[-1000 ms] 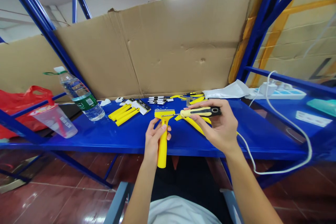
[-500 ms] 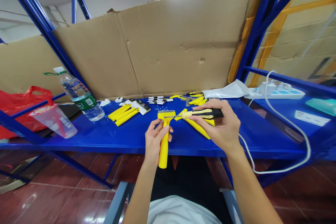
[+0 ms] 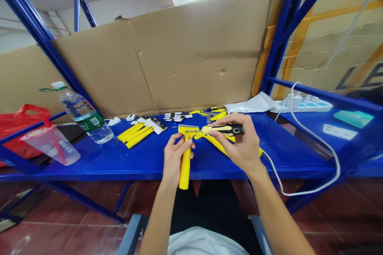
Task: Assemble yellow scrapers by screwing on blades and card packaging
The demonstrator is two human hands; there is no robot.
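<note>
My left hand (image 3: 172, 157) is closed around the neck of a yellow scraper (image 3: 185, 171), its handle pointing down toward me and its flat head away. In my right hand (image 3: 247, 149) is a black-and-cream screwdriver (image 3: 225, 129), gripped by the handle and lying nearly level. The shaft reaches left across the scraper's head; its very tip is too small to make out. Under the right hand more yellow scraper parts (image 3: 217, 144) rest on the blue table (image 3: 119, 163). To the left lie several yellow scrapers (image 3: 139, 137) with black covers on their heads.
Small black-and-white packs (image 3: 175, 116) and loose yellow pieces (image 3: 218, 116) lie along the back by the cardboard wall (image 3: 191, 63). A water bottle (image 3: 89, 119) and plastic cup (image 3: 56, 147) stand left. A white cable (image 3: 335, 155) loops from the power strip (image 3: 314, 105) at right.
The whole view has shifted slightly. Both hands keep the scraper and the screwdriver together; the screwdriver's handle end shows more from behind the right fingers.
</note>
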